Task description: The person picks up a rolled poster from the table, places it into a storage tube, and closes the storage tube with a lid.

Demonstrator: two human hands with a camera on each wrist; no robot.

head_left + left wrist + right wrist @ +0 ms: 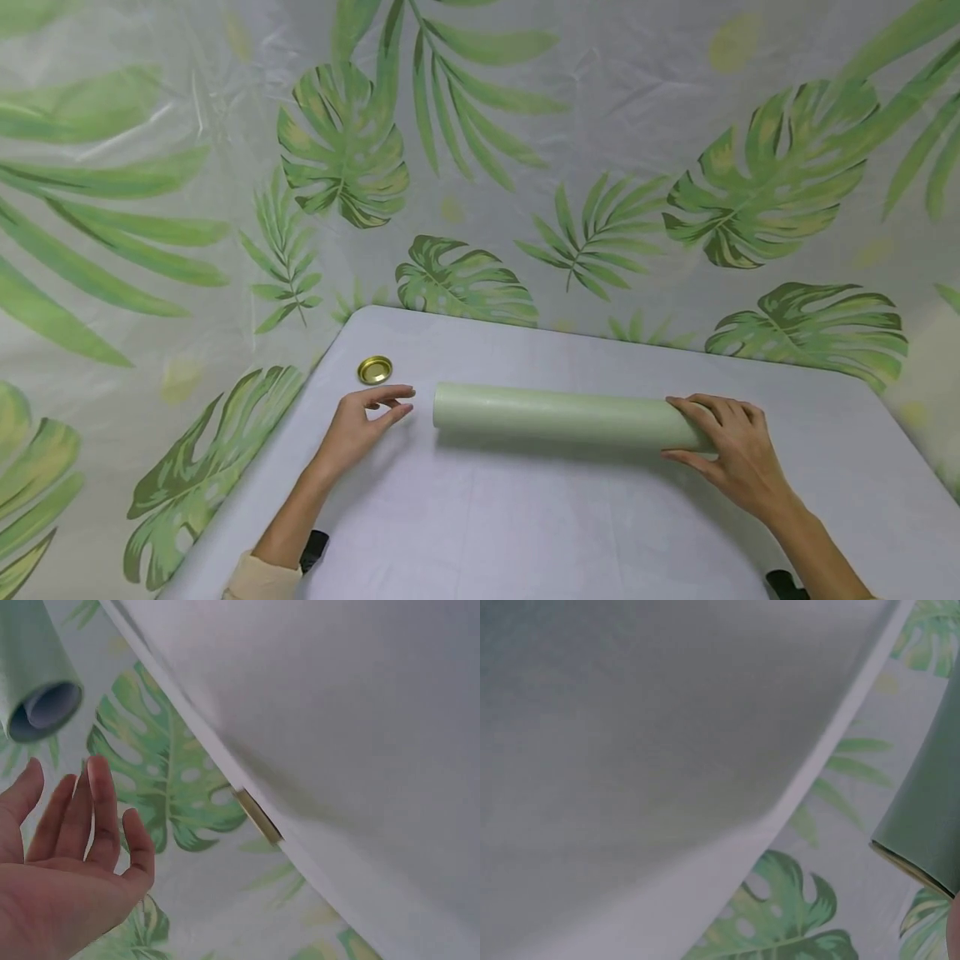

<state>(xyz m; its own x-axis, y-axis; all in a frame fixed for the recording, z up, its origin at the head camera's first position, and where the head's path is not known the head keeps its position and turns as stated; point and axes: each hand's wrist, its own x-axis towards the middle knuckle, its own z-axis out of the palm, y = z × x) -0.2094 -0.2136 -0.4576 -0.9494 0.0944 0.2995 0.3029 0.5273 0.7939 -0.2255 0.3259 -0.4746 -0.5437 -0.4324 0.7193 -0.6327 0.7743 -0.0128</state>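
Note:
A long pale green tube (555, 414) lies crosswise above the white table, its shadow falling below it. My right hand (731, 450) grips it near its right end, thumb below and fingers over the top. In the left wrist view the tube's left mouth (46, 709) is uncovered, and a rolled white sheet (52, 705) shows inside. My left hand (367, 423) hovers just left of that mouth, fingers loosely bent and holding nothing. Behind it, a round gold lid (374, 369) lies on the table. A thin brownish-gold edge marks the tube's right end (922, 855) in the right wrist view.
A white cloth covers the table (525, 533). Its far edge meets a hanging sheet (615, 125) printed with green leaves, which also runs along the left side. Dark wrist straps (314, 550) show at both forearms.

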